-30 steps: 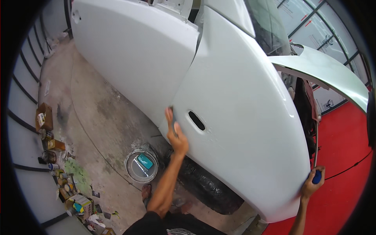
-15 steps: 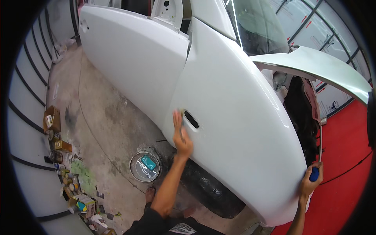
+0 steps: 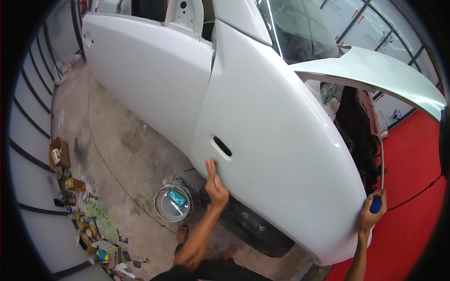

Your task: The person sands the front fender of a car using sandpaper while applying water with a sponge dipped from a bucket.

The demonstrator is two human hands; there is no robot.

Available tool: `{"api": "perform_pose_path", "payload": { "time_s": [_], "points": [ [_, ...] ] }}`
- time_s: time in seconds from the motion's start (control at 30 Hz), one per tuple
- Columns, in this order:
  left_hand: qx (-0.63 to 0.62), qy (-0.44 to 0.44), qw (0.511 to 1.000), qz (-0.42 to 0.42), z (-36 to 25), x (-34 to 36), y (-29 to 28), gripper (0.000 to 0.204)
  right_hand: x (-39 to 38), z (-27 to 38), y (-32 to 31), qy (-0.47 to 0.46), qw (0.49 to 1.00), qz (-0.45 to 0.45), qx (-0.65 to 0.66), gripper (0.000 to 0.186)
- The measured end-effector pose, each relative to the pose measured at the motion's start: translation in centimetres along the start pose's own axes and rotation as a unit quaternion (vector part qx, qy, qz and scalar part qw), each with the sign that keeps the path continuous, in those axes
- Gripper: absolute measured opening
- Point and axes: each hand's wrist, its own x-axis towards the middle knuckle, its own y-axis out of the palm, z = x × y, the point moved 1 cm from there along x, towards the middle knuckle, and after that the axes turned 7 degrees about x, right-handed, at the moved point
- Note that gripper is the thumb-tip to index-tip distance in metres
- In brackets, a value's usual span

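Note:
A white car fender (image 3: 276, 154) with a slim oval hole fills the middle. My left hand (image 3: 216, 186) is at its lower left part, below the hole, fingers stretched and pressed together. A thin, dark edge shows under the fingers; blur keeps me from telling what it is. My right hand (image 3: 373, 210) is at the fender's front edge on the right, with fingers curled round a rounded dark blue thing (image 3: 375, 204) whose kind I cannot make out. Left of my left forearm stands a round bucket (image 3: 161, 214) holding water and a turquoise block (image 3: 176, 198).
A white door (image 3: 145, 70) adjoins the fender at the left. Beneath the fender lies a black-wrapped wheel (image 3: 255, 229). Cans and boxes (image 3: 75, 184) line the left wall. A thin cable (image 3: 110, 168) crosses the concrete floor. A raised pale panel (image 3: 389, 72) juts out at the right.
My left hand has moved down along the fender, away from the oval hole. The view has shifted slightly. My right hand still grips the blue thing at the front edge.

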Motion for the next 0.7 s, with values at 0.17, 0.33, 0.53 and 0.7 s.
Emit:
{"api": "perform_pose_path", "payload": {
  "time_s": [0.17,0.33,0.53,0.7],
  "points": [
    [-0.008,0.005,0.999,-0.041,-1.6,6.0,0.2,0.048,0.1,0.0,0.1,0.024,1.000,-0.010,0.014,0.006],
    [-0.010,0.015,0.999,-0.029,-0.8,0.7,1.0,0.047,0.2,-0.1,0.1,0.010,1.000,-0.019,-0.014,0.006],
    [0.012,-0.036,0.999,-0.025,-1.0,5.9,0.9,0.047,0.0,0.0,0.2,0.024,0.999,-0.027,0.000,0.005],
    [0.004,0.053,0.998,-0.015,-2.1,-0.7,0.3,0.046,0.2,-0.2,0.2,-0.002,1.000,-0.018,0.004,0.005]
  ]
}}
